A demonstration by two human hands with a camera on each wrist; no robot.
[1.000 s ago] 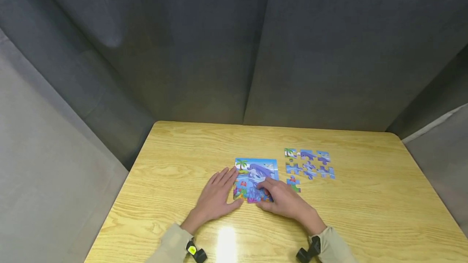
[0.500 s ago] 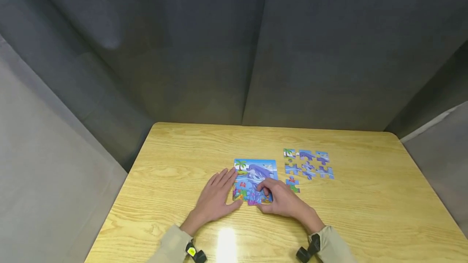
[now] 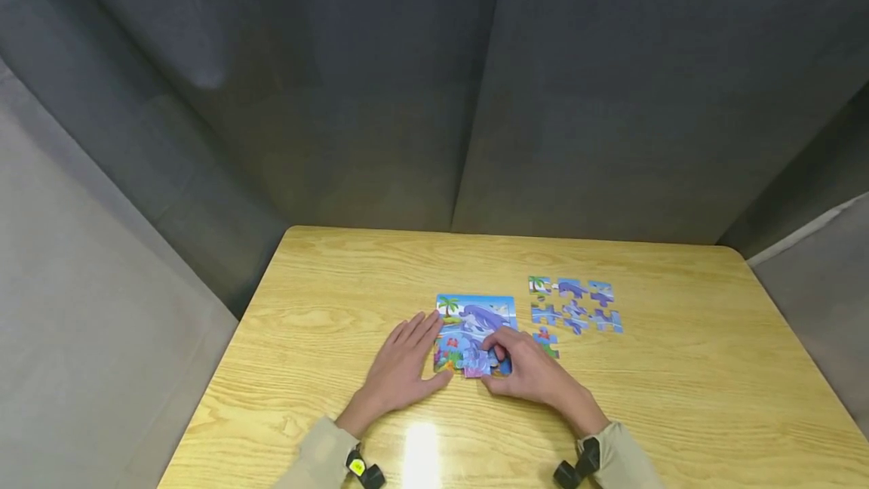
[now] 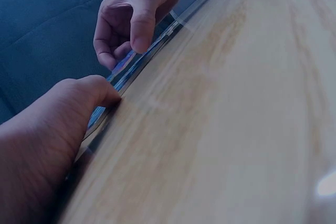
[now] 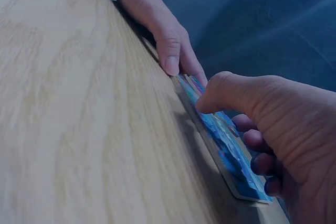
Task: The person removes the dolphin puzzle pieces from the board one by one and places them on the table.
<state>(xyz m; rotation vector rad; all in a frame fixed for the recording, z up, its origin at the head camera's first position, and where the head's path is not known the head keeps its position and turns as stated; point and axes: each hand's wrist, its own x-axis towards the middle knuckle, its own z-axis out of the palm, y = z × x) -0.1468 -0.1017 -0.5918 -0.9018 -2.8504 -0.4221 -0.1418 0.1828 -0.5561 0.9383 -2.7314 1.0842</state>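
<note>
A dolphin jigsaw board (image 3: 498, 300) lies on the wooden table, its printed palm and dolphin visible along the top. Along its left edge rests my left hand (image 3: 403, 364), fingers straight on the border and thumb at the lower left corner. My right hand (image 3: 529, 372) pinches a purple-blue puzzle piece (image 3: 477, 364) between thumb and fingers over the board's lower middle. In the left wrist view this piece (image 4: 124, 62) shows close above the board under the right thumb. A crab picture (image 3: 452, 342) shows at the board's lower left. The right hand covers the board's lower right.
Right of the board, several loose puzzle pieces (image 3: 574, 308) lie in rough rows on the table (image 3: 679, 368). The nearest of them, a red and green piece (image 3: 545, 339), sits close to the right hand. Grey curtains (image 3: 380, 96) stand behind the table.
The right hand has shifted the pinched puzzle piece slightly right, and its surface now looks paler. The left hand stays in place on the board.
</note>
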